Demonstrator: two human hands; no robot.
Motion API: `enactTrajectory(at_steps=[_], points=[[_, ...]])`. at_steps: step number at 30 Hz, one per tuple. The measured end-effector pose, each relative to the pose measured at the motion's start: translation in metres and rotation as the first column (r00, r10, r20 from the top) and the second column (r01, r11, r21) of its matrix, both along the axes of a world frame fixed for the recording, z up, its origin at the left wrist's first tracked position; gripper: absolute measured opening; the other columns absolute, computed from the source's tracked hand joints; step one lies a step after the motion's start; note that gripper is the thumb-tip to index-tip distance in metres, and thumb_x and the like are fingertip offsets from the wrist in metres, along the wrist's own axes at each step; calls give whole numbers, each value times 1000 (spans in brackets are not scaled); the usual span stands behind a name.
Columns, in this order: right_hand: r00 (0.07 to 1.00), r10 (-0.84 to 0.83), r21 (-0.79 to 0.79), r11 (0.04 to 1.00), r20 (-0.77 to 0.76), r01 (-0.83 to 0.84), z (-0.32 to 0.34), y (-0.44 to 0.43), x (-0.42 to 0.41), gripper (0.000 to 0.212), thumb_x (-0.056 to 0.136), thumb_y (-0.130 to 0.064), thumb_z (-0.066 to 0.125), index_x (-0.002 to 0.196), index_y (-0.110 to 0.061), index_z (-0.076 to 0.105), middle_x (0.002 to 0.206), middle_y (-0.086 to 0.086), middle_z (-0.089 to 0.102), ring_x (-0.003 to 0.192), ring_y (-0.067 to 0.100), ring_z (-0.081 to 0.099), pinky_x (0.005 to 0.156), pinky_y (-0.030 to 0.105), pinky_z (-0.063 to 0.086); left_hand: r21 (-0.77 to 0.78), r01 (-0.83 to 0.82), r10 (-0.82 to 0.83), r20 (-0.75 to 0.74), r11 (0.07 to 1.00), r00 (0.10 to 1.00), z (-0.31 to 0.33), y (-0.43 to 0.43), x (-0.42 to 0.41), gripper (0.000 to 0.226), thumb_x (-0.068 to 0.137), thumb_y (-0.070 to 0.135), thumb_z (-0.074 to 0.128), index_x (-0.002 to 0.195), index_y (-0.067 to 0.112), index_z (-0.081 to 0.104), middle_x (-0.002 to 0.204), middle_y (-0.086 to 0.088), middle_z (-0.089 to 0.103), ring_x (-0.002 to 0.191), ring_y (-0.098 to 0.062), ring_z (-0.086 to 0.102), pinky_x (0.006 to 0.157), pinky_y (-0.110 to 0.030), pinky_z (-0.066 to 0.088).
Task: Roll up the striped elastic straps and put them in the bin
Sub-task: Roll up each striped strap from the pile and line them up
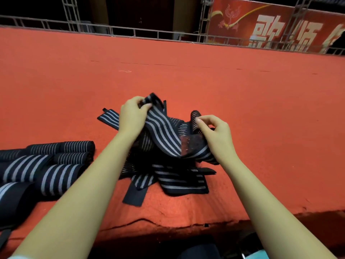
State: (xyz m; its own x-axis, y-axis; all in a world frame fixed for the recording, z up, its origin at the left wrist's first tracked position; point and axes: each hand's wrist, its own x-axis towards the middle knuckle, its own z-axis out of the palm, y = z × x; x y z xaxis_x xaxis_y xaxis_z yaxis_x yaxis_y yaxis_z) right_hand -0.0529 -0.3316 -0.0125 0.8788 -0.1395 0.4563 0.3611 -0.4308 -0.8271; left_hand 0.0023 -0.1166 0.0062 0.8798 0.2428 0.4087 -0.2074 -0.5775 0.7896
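Centre frame: left hand (130,114) pinches the strap (160,131) at its upper end, right hand (216,135) grips its velcro end, above the pile (179,182). Risk, I reckon: velcro snags neighbouring straps, dragging them up.

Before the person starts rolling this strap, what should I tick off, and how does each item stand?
1. Far-end grip: ok, the left hand pinches the striped strap.
2. Near-end grip: ok, the right hand holds its other end.
3. Strap clear of the loose pile: cannot tell, it drapes over the pile.
4. Roll started: not ok, the strap spans the hands unrolled.
5. Finished ones kept apart: ok, the rolled straps lie at the left.
6. The bin in view: not ok, none shows.
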Motion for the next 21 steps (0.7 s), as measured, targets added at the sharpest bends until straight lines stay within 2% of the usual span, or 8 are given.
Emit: enactTrajectory(at_steps=[4,6,8,11,13,15,17,21], points=[[999,-38,89,995,-27,40,-5,4,1,18,95,-24,59,81,-15,66,63,-9,61,61,5,54,64,23,43,336,-36,119,-227,941,967,-21,19,-1,36,90,31,64,122,15,62,124,-12,60,119,-33,50,100,-41,37],[999,-37,136,990,-30,40,-8,10,1,21,97,-25,55,81,-13,65,60,-10,55,57,5,48,60,24,40,405,-37,105,-146,914,984,-27,11,-16,38,94,37,57,127,20,59,129,-6,55,125,-29,44,106,-43,30],[999,-35,151,988,-30,39,-8,15,0,21,98,-25,53,84,-15,65,56,-15,52,54,0,43,58,21,35,258,197,-182,-83,946,980,-24,-3,-37,36,95,39,55,126,20,61,123,3,59,119,-17,51,102,-31,37],[1000,-28,158,987,-5,28,-5,21,-4,20,99,-26,51,84,-21,64,53,-25,51,58,1,47,60,21,37,-21,638,-619,-269,770,738,-21,-30,-68,15,93,33,61,103,23,66,94,15,63,86,2,57,78,-11,42],[1000,-21,169,985,11,19,-1,23,-7,19,98,-27,53,83,-21,63,59,-21,54,63,8,50,61,21,40,-46,673,-656,-285,738,699,-27,-41,-73,22,91,27,65,71,23,55,65,14,49,61,-3,45,60,-19,37],[1000,13,167,986,13,-15,1,25,-11,13,95,-26,59,84,-20,64,71,-12,58,68,6,50,65,19,40,-148,625,-641,-239,766,729,-32,-40,-72,31,88,21,69,64,17,51,61,6,43,58,-6,40,54,-19,34],[996,87,123,989,-36,-82,0,25,-17,5,88,-24,67,90,-22,63,74,-4,54,65,2,47,65,17,39,-288,579,-639,-203,763,742,-34,-36,-69,18,88,18,69,76,5,62,67,0,48,62,-5,46,56,-14,39],[965,134,-11,990,-226,-140,-8,21,-24,32,81,-26,76,108,-21,59,85,-10,57,75,-3,54,70,11,41,-319,507,-574,-163,801,803,-38,-29,-68,12,89,18,67,96,7,70,73,8,63,63,2,54,57,-12,42]])
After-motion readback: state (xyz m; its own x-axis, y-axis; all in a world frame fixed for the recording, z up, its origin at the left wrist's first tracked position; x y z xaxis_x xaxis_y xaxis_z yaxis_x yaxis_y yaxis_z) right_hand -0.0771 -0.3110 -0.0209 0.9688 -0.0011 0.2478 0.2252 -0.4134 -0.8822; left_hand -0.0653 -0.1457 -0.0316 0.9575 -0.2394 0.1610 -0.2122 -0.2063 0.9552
